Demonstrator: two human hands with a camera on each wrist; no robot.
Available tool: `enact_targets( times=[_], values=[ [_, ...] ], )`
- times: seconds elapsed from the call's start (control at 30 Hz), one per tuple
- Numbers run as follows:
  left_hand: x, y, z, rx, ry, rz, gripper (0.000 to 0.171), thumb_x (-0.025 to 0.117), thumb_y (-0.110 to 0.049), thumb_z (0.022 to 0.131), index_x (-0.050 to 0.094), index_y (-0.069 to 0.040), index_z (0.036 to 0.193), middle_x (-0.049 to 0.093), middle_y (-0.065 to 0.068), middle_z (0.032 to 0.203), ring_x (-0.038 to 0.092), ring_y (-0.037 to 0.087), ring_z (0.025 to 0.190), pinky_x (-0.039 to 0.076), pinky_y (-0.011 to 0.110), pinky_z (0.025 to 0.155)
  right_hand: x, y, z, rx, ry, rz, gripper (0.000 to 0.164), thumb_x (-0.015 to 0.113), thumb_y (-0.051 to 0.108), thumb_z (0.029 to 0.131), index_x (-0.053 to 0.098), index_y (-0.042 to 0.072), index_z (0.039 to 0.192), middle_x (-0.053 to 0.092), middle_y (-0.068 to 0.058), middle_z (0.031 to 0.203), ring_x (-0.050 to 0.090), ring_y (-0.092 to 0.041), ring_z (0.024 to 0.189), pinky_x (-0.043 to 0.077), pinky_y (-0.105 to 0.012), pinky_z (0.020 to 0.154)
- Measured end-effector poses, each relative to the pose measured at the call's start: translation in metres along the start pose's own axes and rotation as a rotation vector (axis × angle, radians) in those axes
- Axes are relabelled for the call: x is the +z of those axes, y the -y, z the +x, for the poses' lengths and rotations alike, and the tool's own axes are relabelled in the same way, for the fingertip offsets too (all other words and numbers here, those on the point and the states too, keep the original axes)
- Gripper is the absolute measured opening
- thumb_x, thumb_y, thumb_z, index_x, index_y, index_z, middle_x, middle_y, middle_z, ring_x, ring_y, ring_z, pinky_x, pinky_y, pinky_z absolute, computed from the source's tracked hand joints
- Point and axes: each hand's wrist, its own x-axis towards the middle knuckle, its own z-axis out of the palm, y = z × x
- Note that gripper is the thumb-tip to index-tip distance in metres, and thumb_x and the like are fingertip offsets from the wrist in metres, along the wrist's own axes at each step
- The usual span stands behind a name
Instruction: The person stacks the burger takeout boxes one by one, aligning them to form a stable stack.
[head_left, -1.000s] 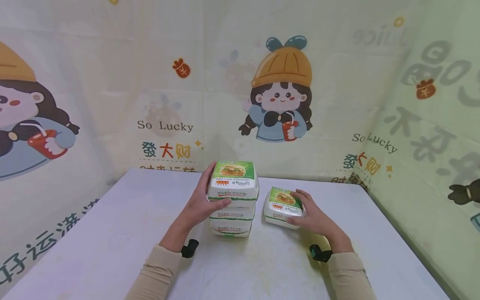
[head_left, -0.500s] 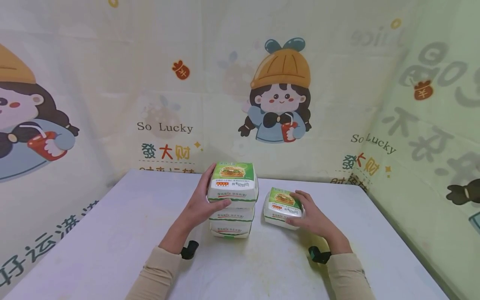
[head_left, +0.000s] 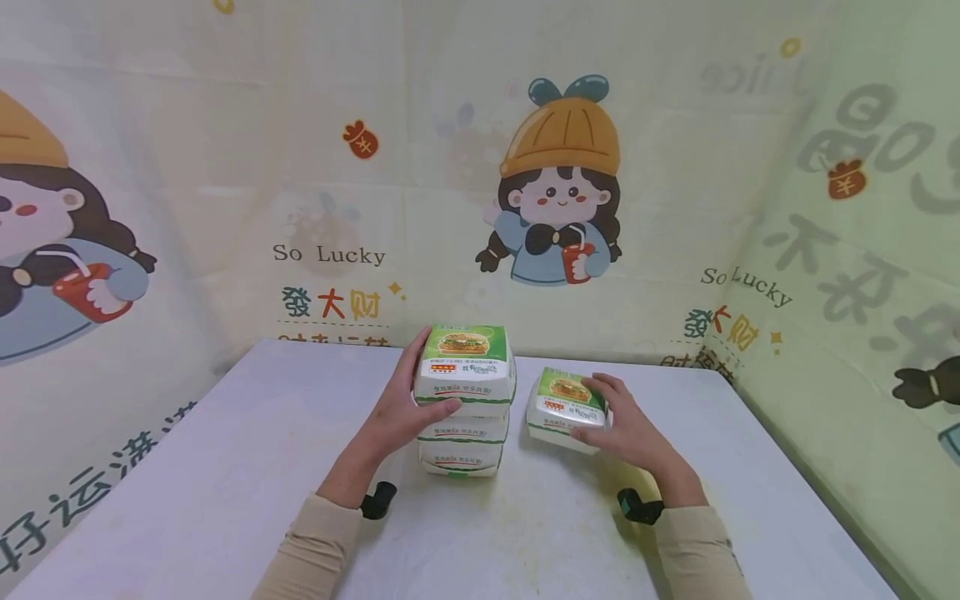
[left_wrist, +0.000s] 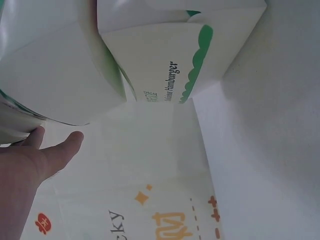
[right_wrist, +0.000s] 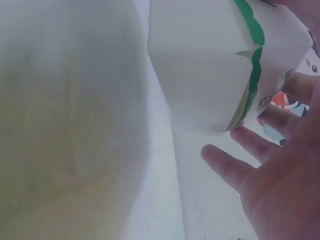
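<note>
Three white and green paper hamburger boxes form a stack in the head view. My left hand (head_left: 397,417) grips the top hamburger box (head_left: 465,375), thumb across its front and fingers along its left side. Under it sit the middle box (head_left: 468,430) and the bottom box (head_left: 461,457). To the right of the stack, my right hand (head_left: 630,429) holds another hamburger box (head_left: 562,408) by its right side, thumb at the front and fingers on the far side. The right wrist view shows this box's underside and wall (right_wrist: 205,65) close over the table, with fingers along it.
The white table (head_left: 570,542) carries the boxes, and its far edge meets a printed cloth backdrop (head_left: 435,217). A second cloth wall (head_left: 862,275) closes off the right side. Black wrist cameras (head_left: 378,500) sit beneath both wrists.
The box in my right hand has risen slightly from the table within the last half second. My left hand and the stack stay where they were.
</note>
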Motion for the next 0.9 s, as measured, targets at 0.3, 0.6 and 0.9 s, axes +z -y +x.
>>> enact_targets(
  times=[0.3,0.6,0.9],
  values=[
    [-0.001,0.0,0.0,-0.005,-0.007,0.006,0.105,0.081,-0.022,0.081,0.011,-0.041,0.157,0.03,-0.008,0.157,0.044,0.023,0.133,0.042,0.051,0.107,-0.01,0.012,0.0,-0.039,-0.047,0.004,0.081,0.079,0.037,0.081,0.042,0.009,0.148,0.026,-0.017,0.157,0.042,-0.037,0.128,0.043,-0.059,0.1],
    [-0.001,0.0,0.0,-0.003,-0.005,0.008,0.105,0.081,-0.022,0.081,0.01,-0.041,0.156,0.031,-0.007,0.157,0.046,0.023,0.131,0.044,0.048,0.105,-0.025,0.022,0.002,-0.084,-0.087,-0.003,0.078,0.077,0.034,0.084,0.042,0.008,0.148,0.03,-0.015,0.154,0.043,-0.034,0.126,0.044,-0.052,0.096],
    [0.0,0.001,0.0,-0.008,-0.004,0.016,0.105,0.081,-0.024,0.081,0.01,-0.044,0.156,0.03,-0.007,0.157,0.045,0.023,0.132,0.044,0.05,0.105,-0.035,0.028,0.004,-0.095,-0.107,-0.019,0.077,0.076,0.034,0.085,0.041,0.009,0.149,0.026,-0.015,0.158,0.043,-0.036,0.127,0.044,-0.053,0.096]
  ],
)
